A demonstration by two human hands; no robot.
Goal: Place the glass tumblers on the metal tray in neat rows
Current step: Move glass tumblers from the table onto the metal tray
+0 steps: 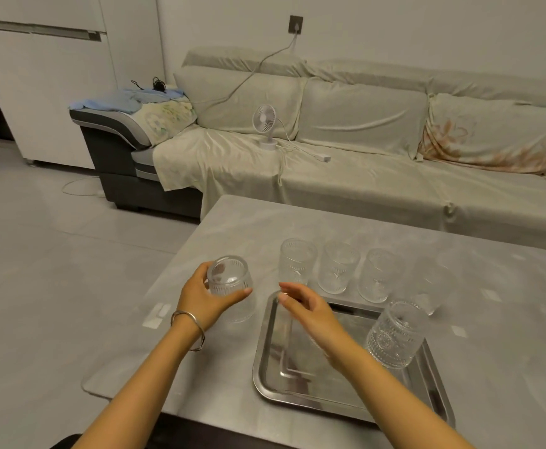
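Note:
A metal tray (pixel 271 377) lies on the grey table near its front edge. One ribbed glass tumbler (pixel 396 335) stands on the tray's right side. My left hand (pixel 203 298) is shut on another tumbler (pixel 229 280), held tilted above the table left of the tray. My right hand (pixel 304 306) hovers open over the tray's far left corner, holding nothing. Several more tumblers stand in a row behind the tray: one at the left (pixel 297 264), one in the middle (pixel 338 267), another to its right (pixel 378 275), and a faint one at the far right (pixel 427 286).
The grey table (pixel 508 367) ends just left of my left hand, with tiled floor (pixel 54 270) beyond. A cloth-covered sofa (pixel 362 176) stands behind the table, with a small white fan (pixel 265 124) and a cable on it. Small white stickers (pixel 156 315) lie on the table.

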